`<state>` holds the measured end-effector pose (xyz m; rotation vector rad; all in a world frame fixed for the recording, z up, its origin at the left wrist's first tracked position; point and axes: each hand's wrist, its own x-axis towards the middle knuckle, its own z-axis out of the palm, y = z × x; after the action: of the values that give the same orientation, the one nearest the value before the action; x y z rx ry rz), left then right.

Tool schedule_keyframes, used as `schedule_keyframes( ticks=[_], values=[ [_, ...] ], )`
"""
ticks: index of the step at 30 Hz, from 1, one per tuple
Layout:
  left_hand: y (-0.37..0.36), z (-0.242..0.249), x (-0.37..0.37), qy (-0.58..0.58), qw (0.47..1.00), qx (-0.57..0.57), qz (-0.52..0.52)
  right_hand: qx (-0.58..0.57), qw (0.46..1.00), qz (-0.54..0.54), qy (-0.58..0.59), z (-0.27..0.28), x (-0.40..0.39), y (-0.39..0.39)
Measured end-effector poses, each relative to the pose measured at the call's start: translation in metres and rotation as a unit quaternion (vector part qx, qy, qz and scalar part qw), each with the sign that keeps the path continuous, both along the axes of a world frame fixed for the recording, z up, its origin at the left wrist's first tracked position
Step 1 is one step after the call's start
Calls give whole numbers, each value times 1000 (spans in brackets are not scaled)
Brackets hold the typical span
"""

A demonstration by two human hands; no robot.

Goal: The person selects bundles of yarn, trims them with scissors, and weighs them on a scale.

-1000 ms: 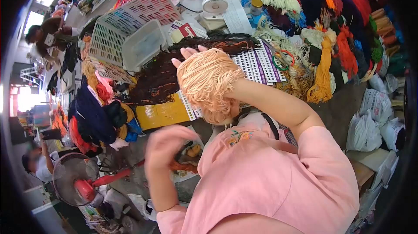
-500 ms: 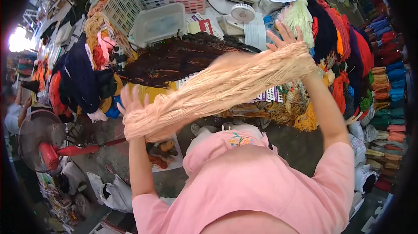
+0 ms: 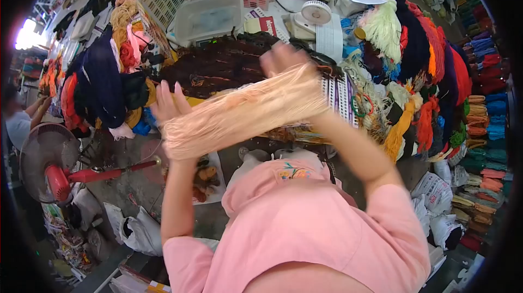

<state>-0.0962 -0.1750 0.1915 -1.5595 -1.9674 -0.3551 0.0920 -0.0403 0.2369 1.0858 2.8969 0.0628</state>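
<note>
1. the peach yarn (image 3: 245,110) is up in the air, looped around both wrists, near the edge of the messy tabletop (image 3: 279,3).
2. the left hand (image 3: 171,102) has its fingers up and a bit spread. the right hand (image 3: 286,59) is a blur, so i can't tell about its fingers.
3. the yarn looks light, soft and easy to tangle; best held inside both loop ends.
4. just before, the hands were wider apart and the yarn looked longer.

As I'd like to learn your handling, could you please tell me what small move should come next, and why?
Perhaps ease the right hand gently away from the left hand: the peach yarn skein is looped around both, and some strands seem to stray along its upper edge.
</note>
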Motion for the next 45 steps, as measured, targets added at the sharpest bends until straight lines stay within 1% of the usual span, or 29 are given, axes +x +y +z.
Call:
schedule_keyframes(
  ticks=[2,4,5,6,8,9,10,11,12,13,16,18,19,20,21,23,25,26,27,29,30,31,36,37,39,40,42,43,45],
  values=[
    [-13,44,-12,-189,875,-317,313,170,983,61,-27,-70,77,65],
    [-61,-60,-89,126,980,-30,149,196,980,-18,-39,-63,110,94],
    [-57,-58,-86,16,989,-56,134,176,981,-22,-77,-60,117,101],
    [-55,-40,-62,165,968,-119,145,153,981,-26,-112,-59,121,104],
    [-50,-37,-63,-153,986,-51,42,92,994,-57,-22,-90,138,142],
    [-47,-44,-67,-508,861,6,-13,-162,957,-127,206,-73,127,127],
    [-45,-51,-70,-789,608,61,-66,-398,801,-184,407,-56,108,100],
    [-28,-13,-36,-828,513,197,-109,-394,780,-186,450,-94,86,82],
    [-23,-9,-33,-827,513,200,-111,-388,757,-185,493,-132,62,69],
    [-20,-7,-30,-706,678,176,-108,-387,756,-184,494,-114,52,59],
    [-19,-1,-29,-194,977,58,-72,-187,965,-146,109,-66,-57,-6],
    [-54,14,-53,-161,982,-46,85,-32,981,-100,-166,-28,-53,2],
    [-70,8,-84,-225,942,-140,207,148,983,-90,-57,-69,-7,25],
    [-105,-28,-115,-23,974,-155,166,323,942,-79,50,-108,39,47],
    [-126,-61,-135,180,964,-155,117,265,959,-87,45,-105,38,48],
    [-126,-50,-123,141,943,-246,173,163,986,-35,19,-99,45,56],
    [-151,-101,-176,-73,985,-157,-22,164,984,-68,-30,-85,40,45],
    [-151,-88,-194,-461,857,-228,31,161,986,-47,-18,-68,38,40],
    [-144,-40,-163,-675,734,-70,36,180,983,-23,28,-42,33,28],
    [-140,14,-111,-978,202,-26,-55,201,976,-5,86,13,21,-1],
    [-152,-38,-96,-852,510,-97,-69,176,976,-23,124,24,16,-8],
    [-150,-35,-98,-848,516,-98,-68,154,974,-41,163,31,12,-14],
    [-46,-41,57,-936,187,111,-275,42,968,-103,227,-13,41,-50],
    [-33,-35,59,-858,217,217,-413,50,965,-128,224,-26,52,-53],
    [-18,-43,56,-859,-73,371,-346,15,963,-107,248,-38,74,-61],
    [-13,-42,62,-860,-103,390,-313,6,960,-107,260,-45,82,-59],
    [-7,-30,72,-879,48,362,-307,-209,904,-188,323,-61,101,-50],
    [-4,-10,82,-857,-61,364,-360,-411,770,-246,421,-78,113,-45],
    [4,10,96,-860,130,303,-390,-359,875,-23,325,-86,147,-55]
  ],
)
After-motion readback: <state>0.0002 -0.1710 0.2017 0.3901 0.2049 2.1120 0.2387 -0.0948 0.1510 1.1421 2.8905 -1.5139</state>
